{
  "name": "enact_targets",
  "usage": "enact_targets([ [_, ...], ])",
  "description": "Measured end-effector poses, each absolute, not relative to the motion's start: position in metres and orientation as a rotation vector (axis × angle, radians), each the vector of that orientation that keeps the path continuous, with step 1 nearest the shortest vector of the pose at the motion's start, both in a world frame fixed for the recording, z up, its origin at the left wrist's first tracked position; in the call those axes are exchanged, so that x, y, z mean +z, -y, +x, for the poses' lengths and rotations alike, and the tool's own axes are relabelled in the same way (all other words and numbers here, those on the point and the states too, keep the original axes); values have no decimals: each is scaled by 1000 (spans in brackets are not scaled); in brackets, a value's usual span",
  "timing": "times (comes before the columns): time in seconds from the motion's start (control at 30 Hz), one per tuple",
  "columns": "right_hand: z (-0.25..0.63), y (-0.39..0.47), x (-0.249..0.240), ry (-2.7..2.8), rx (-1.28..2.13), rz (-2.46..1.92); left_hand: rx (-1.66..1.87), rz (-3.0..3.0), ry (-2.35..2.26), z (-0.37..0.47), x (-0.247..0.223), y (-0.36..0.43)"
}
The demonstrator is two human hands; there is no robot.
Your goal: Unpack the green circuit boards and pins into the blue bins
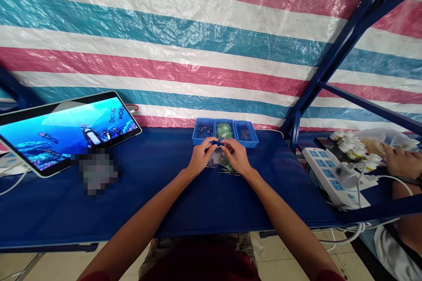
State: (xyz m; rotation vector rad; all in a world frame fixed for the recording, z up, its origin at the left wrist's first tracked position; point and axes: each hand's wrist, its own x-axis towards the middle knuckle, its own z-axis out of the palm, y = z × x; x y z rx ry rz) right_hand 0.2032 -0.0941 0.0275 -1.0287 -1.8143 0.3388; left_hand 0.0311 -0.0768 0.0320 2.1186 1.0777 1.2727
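Note:
My left hand (199,156) and my right hand (236,153) meet just in front of three small blue bins, fingertips pinched close together. A small pale piece seems to be between the fingertips, too tiny to name. Beneath the hands lie a heap of clear plastic bits (215,159) and some green pieces with thin metal sticks (228,167), partly covered by my right hand. The left bin (198,142) and the right bin (249,144) contain thin dark metal pieces. Green plastic-looking pieces (224,131) fill the middle bin.
A tablet (72,134) showing an underwater scene leans at the left of the blue table (211,210), with a blurred patch beside it. At right are a power strip (325,171) with cables, several white bottles (356,151), a blue metal frame (311,90) and another person's hand (404,162).

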Motion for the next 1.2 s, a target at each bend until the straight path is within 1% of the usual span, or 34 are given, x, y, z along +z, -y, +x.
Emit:
enact_targets([
  [0.1,203,94,28,1850,322,-1033,1292,2026,-1050,32,32,77],
  [0.3,203,92,27,1836,284,-1138,1327,1638,-874,40,25,74],
  [0.4,204,91,27,1818,280,-1164,1309,1574,-838,43,21,74],
  [0.53,204,91,27,1774,315,-1205,1436,1704,-964,37,30,68],
  [0.63,205,91,27,1748,290,-1258,1549,2002,-1134,28,41,52],
  [0.77,206,90,27,1751,230,-1298,1334,2318,-1374,20,43,35],
  [0.83,207,88,26,1749,224,-1303,1248,2400,-1383,17,39,36],
  [0.97,209,86,24,1768,240,-1318,978,2519,-1130,12,33,45],
  [1.07,211,84,22,1890,257,-1312,796,2587,-960,8,35,48],
  [1.2,211,85,23,1993,251,-1306,628,2634,-858,6,37,49],
])
